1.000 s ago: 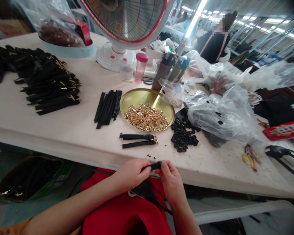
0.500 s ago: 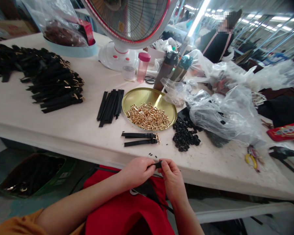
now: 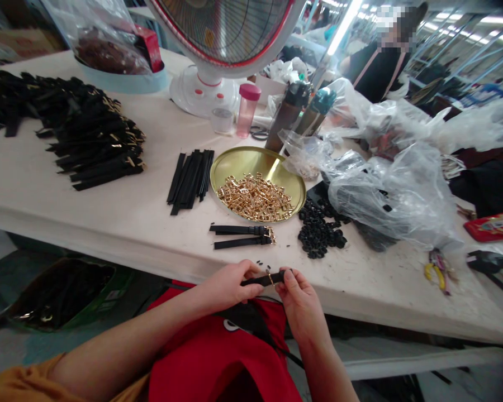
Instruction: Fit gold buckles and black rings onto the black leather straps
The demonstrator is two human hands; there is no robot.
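My left hand point(image 3: 230, 285) and my right hand point(image 3: 298, 298) pinch the two ends of a short black strap point(image 3: 263, 279) at the table's front edge, above my red lap. A small gold part shows on the strap between my fingers. Just beyond lie two finished black straps with gold buckles point(image 3: 242, 236). A round gold tray point(image 3: 251, 162) holds a heap of gold buckles point(image 3: 255, 197). A pile of small black loops point(image 3: 321, 229) lies to its right, and a bundle of plain black straps point(image 3: 190, 180) to its left.
A large stack of finished straps point(image 3: 75, 134) covers the table's left. A fan point(image 3: 218, 56), bottles point(image 3: 293, 114) and clear plastic bags point(image 3: 394, 190) crowd the back and right. Pliers point(image 3: 436, 268) lie at right. A green bag point(image 3: 54, 290) sits on the floor. Another person stands at the back.
My hands have moved slightly apart, showing more of the strap between them, and a gold part now shows on it. The view has shifted a little.
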